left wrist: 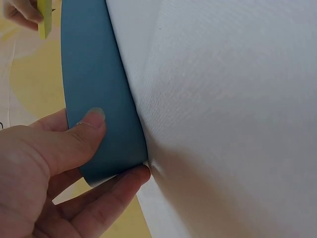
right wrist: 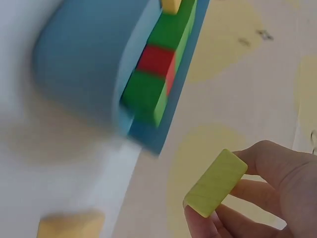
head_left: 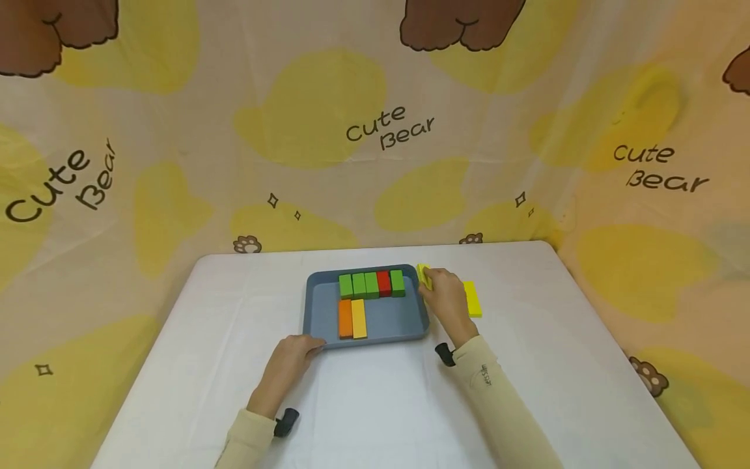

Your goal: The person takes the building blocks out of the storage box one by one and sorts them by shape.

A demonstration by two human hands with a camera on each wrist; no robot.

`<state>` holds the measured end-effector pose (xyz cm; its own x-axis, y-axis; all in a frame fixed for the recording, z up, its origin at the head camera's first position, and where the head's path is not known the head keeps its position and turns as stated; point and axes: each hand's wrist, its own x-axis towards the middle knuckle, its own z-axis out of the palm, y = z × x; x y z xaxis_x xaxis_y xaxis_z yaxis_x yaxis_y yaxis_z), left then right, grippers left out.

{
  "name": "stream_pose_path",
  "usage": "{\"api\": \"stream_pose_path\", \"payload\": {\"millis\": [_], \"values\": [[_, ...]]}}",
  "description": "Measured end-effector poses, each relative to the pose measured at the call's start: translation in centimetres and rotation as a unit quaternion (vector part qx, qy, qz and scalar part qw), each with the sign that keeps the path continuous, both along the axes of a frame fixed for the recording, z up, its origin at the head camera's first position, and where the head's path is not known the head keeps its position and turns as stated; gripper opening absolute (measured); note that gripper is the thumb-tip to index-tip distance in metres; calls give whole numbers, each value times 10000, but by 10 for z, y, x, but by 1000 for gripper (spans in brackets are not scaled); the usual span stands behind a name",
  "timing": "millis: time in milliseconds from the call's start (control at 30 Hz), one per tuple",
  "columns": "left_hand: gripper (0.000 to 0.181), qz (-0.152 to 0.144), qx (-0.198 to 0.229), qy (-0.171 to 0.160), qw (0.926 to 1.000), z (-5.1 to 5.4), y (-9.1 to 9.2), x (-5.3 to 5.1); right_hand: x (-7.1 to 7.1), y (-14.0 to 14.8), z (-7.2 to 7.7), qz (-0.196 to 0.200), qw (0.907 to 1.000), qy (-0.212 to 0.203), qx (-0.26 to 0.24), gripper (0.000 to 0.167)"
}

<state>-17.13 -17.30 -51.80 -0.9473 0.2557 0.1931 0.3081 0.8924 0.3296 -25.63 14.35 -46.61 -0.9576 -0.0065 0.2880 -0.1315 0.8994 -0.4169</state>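
Your left hand (head_left: 291,353) grips tray (head_left: 392,319) at near left corner, thumb on wall. Your right hand (head_left: 448,296) pinches yellow block (right wrist: 216,182) just off tray's far right corner. Open tray floor runs from light-orange block (head_left: 359,319) to right edge.

Left forearm (head_left: 243,435), cream-sleeved, angled forward and inward from the bottom of the head view; the left hand (head_left: 293,352) was set in a pinching grip, thumb (left wrist: 86,136) opposed to bent fingers (left wrist: 109,206). Right forearm (head_left: 506,407), sleeved the same, slanted forward and inward, its right hand (head_left: 448,296) extended farther out than the left, digits bent in a pinch. Hands were apart, both wrists bare beyond the cuffs.
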Motion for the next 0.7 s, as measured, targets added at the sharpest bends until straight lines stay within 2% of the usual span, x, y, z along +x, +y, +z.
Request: {"api": "stream_pose_path", "payload": {"millis": [200,433,700], "values": [[16,-10,45,-19,10000,-3,-1,-2,-1,42,-2,-266,9996,0,-59,34],[18,-55,101,14,9999,0,-1,-7,-2,89,-4,-623,9973,-366,-154,41],[18,-3,174,-135,9998,-1,-1,-3,3,126,-26,-782,9928,-897,114,44]]}}
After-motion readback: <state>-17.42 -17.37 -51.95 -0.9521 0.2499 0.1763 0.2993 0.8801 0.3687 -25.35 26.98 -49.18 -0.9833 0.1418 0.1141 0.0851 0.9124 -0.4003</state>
